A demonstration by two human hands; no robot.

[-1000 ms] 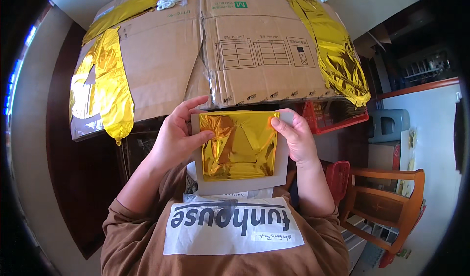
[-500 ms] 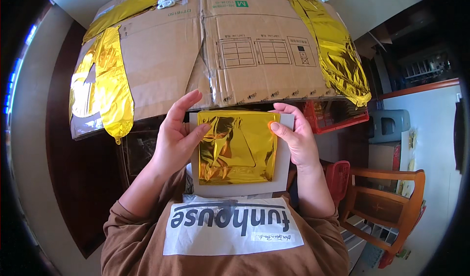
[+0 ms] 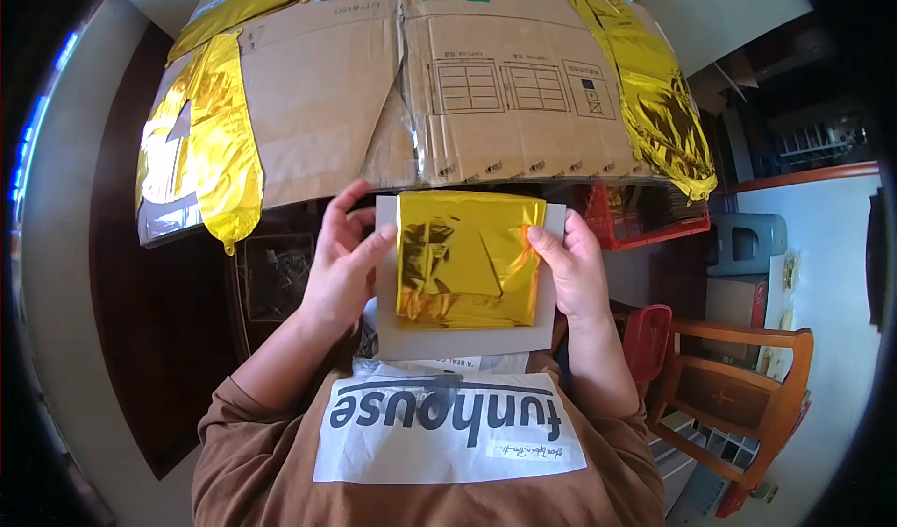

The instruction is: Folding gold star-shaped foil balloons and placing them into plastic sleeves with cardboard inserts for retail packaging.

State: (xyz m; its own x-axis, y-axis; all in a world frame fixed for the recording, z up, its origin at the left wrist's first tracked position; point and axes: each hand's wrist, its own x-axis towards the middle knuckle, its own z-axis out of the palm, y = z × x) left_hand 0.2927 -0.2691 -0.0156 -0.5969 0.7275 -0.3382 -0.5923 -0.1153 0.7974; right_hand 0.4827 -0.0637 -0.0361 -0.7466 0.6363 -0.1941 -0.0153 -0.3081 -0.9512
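A folded gold foil balloon [image 3: 472,270] lies flat on a pale grey card [image 3: 467,343] that I hold up in front of my chest. My right hand [image 3: 575,270] grips the right side, its thumb pressing on the foil's edge and its fingers behind the card. At the card's left edge is my left hand [image 3: 341,265], with the thumb on the bare grey margin beside the foil. The left forefinger sticks up, and the other left fingers are partly hidden behind the card.
Beyond my hands, a large cardboard sheet [image 3: 313,106] covers a table. Unfolded gold foil balloons hang over its left [image 3: 229,153] and right [image 3: 663,116] sides. A red crate [image 3: 645,223] sits beneath the right edge. A wooden chair [image 3: 738,363] and blue-grey stool [image 3: 747,244] stand at right.
The card and foil have moved slightly away from my chest. My left thumb has slid off the foil onto the card's margin, while the right thumb remains on the foil.
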